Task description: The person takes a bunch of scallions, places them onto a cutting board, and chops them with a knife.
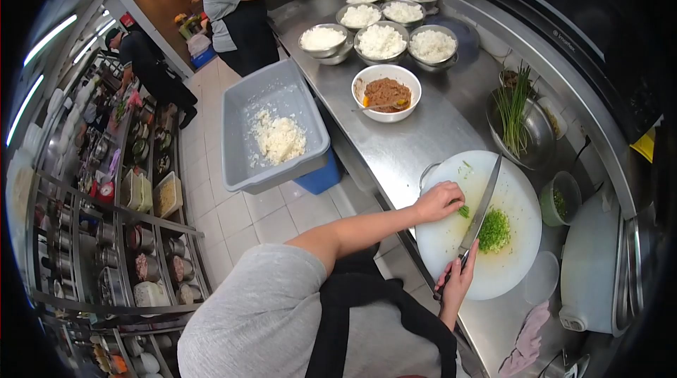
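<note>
My right hand [457, 281] is wrapped round the black handle of a long kitchen knife [484, 198]. Its blade lies across a round white cutting board [518, 194], between a heap of finely cut chives [489, 231] and my left hand [441, 202]. The curled fingers of that left hand press on a short bundle of chives [463, 211], whose cut ends show beside the blade. A few loose green bits rest farther up the board. Beyond the board, long uncut chives [513, 113] stand in a metal bowl [537, 139].
A white bowl of brown paste [386, 92] and several metal bowls of rice [381, 42] stand on the steel counter. Left of it sits a grey tub [236, 145] with rice. A clear container [541, 276] and pink cloth [527, 341] lie nearby. Two people [233, 18] work farther off.
</note>
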Available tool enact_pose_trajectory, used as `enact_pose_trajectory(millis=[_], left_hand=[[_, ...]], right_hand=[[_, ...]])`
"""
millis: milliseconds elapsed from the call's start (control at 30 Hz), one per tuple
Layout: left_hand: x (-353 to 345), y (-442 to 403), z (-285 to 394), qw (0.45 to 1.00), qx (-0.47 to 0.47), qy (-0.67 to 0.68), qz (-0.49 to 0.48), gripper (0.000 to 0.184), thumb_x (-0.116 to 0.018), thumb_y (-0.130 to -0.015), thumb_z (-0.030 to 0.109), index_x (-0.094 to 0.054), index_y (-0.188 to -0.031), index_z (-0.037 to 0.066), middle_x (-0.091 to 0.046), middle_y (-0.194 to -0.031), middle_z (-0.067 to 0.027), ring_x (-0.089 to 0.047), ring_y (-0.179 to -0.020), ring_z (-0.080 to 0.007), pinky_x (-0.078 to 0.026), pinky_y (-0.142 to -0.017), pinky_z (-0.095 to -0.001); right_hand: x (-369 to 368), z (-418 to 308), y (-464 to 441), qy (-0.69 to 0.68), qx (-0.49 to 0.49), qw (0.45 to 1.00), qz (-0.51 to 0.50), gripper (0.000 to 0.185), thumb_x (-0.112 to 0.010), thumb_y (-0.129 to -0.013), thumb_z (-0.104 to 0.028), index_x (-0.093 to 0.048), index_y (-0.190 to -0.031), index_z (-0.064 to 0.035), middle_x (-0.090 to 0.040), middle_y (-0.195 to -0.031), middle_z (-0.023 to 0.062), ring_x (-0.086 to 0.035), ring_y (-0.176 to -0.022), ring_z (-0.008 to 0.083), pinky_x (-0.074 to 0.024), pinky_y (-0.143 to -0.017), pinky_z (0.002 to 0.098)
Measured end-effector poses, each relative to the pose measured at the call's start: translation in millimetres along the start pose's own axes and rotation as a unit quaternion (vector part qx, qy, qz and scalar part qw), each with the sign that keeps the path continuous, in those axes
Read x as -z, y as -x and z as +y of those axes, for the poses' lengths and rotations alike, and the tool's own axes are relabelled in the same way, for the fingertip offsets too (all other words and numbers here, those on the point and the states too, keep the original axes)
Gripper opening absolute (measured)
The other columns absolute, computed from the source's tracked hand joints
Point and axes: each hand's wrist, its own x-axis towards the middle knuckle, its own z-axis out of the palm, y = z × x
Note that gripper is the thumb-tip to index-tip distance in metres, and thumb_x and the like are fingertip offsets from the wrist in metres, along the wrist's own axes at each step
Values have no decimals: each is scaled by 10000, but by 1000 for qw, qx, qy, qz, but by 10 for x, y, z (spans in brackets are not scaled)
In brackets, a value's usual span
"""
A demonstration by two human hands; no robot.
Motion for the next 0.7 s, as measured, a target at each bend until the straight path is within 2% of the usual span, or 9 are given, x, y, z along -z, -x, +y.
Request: enact_pose_trajectory(millis=[600,700], left_hand=[[7,-3,33,1000,-4,1,11,134,-611,-855,144,-649,-887,20,-607,-873,-120,-574,-905,-314,-438,-866,-409],[0,-5,25,1000,-11,-1,17,137,-610,-859,149,-650,-885,21,-605,-874,-121,-571,-909,-314,-437,-870,-410]], right_hand=[[1,-5,-34,6,12,1000,-3,613,-402,-996,-99,-169,-1545,-238,-453,-690,24,-422,-416,82,-373,-344,241],[2,18,-27,4,19,1000,-2,588,-405,-1015,-137,-170,-1543,-242,-457,-698,29,-413,-406,82,-354,-320,237]])
